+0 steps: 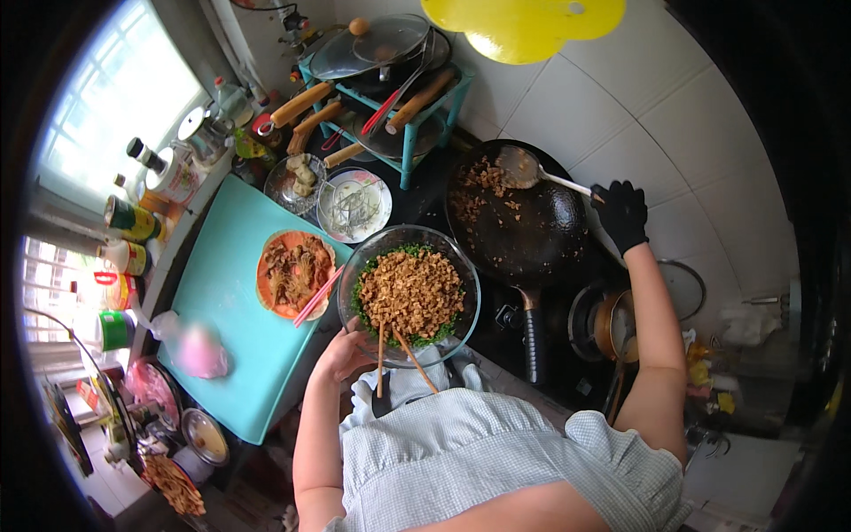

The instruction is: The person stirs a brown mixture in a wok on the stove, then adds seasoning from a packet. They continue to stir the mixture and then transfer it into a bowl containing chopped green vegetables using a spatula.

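My left hand (348, 354) holds the near left rim of a large glass bowl (473, 312). Cooked minced filling (412, 292) lies heaped in it over chopped greens (358, 302), and wooden chopsticks (381, 362) lean over its near edge. In a black glove, my right hand (619, 211) grips the handle of a metal spatula (520, 167), whose blade rests in a dark wok (525, 246). Bits of the same filling cling to the wok's far left side. The wok stands just right of the bowl, its black handle (534, 342) pointing towards me.
A turquoise board (233, 266) on the left bears an orange plate (266, 296) of food with pink chopsticks (319, 296). Beyond the bowl stand a floral plate (356, 234), a glass dish (279, 193) and a turquoise rack (407, 156) of pans. A small pot (606, 326) sits right of the wok.
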`<action>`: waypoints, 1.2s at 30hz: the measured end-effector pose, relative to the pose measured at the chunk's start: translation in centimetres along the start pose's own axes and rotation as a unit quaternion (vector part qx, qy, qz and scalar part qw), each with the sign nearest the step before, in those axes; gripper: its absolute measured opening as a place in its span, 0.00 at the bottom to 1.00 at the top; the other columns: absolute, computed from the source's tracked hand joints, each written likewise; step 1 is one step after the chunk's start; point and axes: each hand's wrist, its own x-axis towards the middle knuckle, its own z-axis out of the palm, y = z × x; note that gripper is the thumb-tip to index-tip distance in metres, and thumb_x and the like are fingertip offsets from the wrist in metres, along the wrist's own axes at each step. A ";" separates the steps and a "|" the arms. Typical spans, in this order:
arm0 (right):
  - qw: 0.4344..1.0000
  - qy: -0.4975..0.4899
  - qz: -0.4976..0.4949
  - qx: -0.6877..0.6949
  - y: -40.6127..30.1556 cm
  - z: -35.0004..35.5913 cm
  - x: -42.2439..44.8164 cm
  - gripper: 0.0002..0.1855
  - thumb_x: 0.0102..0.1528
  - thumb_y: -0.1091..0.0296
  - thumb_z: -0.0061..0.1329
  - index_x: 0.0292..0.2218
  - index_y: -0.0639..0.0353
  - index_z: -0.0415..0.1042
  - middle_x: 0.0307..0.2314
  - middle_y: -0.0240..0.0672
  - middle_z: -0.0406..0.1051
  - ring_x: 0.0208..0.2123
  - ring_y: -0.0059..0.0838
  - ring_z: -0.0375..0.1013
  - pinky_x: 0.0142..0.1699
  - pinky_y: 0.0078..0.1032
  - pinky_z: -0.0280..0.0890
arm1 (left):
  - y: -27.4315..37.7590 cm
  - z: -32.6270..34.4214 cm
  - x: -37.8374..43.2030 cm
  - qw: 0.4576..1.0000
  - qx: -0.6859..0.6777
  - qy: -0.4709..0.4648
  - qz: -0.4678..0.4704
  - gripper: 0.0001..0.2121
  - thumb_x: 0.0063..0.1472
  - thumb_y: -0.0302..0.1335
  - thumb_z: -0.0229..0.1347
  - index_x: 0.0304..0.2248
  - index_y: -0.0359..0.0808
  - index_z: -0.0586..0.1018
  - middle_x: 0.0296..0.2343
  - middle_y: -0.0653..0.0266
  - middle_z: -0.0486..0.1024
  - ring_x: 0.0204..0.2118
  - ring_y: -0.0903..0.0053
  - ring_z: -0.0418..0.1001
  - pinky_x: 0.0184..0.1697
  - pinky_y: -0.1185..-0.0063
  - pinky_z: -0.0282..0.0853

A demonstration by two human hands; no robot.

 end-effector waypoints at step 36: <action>0.914 0.116 -0.367 0.130 -0.7 -6.9 11.9 0.11 0.38 0.69 0.45 0.28 0.45 0.71 0.17 0.28 0.59 0.25 0.27 0.63 0.47 0.28 0.54 | -0.6 0.2 -0.3 0.998 -0.009 0.055 0.035 0.27 0.55 0.21 0.36 0.53 0.36 0.42 0.48 0.48 0.52 0.37 0.63 0.68 0.36 0.66 0.68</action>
